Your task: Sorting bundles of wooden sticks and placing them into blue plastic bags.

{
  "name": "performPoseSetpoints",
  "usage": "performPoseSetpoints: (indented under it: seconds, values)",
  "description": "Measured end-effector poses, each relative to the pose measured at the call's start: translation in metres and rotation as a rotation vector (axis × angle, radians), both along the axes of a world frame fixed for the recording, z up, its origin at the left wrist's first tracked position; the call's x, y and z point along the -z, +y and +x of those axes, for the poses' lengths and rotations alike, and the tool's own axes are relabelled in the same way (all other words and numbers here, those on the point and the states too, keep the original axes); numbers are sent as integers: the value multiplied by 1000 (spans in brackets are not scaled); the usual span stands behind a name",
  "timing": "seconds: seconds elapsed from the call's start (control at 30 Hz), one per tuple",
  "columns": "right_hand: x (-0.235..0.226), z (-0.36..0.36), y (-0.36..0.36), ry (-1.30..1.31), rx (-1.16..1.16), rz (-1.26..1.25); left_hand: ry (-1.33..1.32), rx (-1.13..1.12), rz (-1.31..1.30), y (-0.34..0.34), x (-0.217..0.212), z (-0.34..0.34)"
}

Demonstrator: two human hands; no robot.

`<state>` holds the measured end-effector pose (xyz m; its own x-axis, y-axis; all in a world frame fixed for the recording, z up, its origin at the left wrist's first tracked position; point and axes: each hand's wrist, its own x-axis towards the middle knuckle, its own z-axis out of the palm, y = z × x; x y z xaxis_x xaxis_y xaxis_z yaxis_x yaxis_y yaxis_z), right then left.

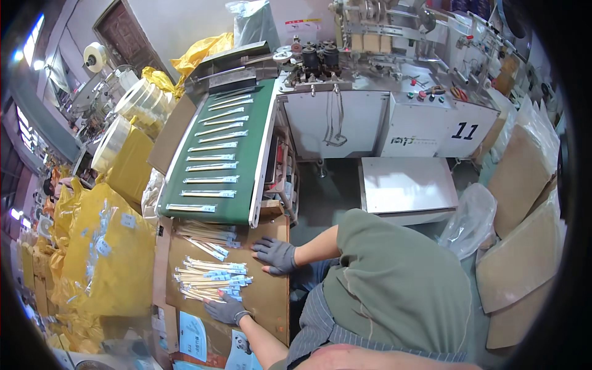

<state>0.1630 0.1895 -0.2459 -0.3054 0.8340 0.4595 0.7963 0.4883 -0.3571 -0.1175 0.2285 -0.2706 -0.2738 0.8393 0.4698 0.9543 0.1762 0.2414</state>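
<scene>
The left hand [225,308] lies open, palm down, its fingers against the near side of the main pile of wrapped sticks [213,279] on the brown counter [268,296]. Some sticks cross at angles, so pressing from one side alone could skew them further or roll the top ones off. Blue printed sheets [192,336] lie just beside that hand, where a stray packet could slide onto them.

The right hand [274,256] is open too, fingers spread toward the pile, holding nothing that I can make out. Beyond the pile, a few slanted packets [208,248] lie between it and a farther batch [206,231] under the belt's end; a wide sweep could mix the two groups.

Farther on, the green conveyor belt [246,185] carries a row of single packets. If it is running, more could drop across the batch, and a hand reaching there might be struck. The belt's raised end limits reach over that batch, and a bulging yellow bag [123,253] crowds the left side. To the right stands a low white-topped box [407,185]; behind it, the white machine [336,123] closes off the far side.
</scene>
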Motion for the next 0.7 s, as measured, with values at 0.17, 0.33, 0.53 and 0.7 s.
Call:
performPoseSetpoints:
  seconds: [0.17,0.33,0.53,0.7]
  values:
    - [3,0,2,17,-8,29,-34,-24,-36,0,-7,3]
    - [-4,3,-3,9,-15,-18,-74,-17,-34,-4,-8,7]
    - [-7,2,-3,2,-4,5,-56,35,50,-4,-4,5]
    - [-10,2,-1,12,-10,13,-54,25,55,-4,-11,8]
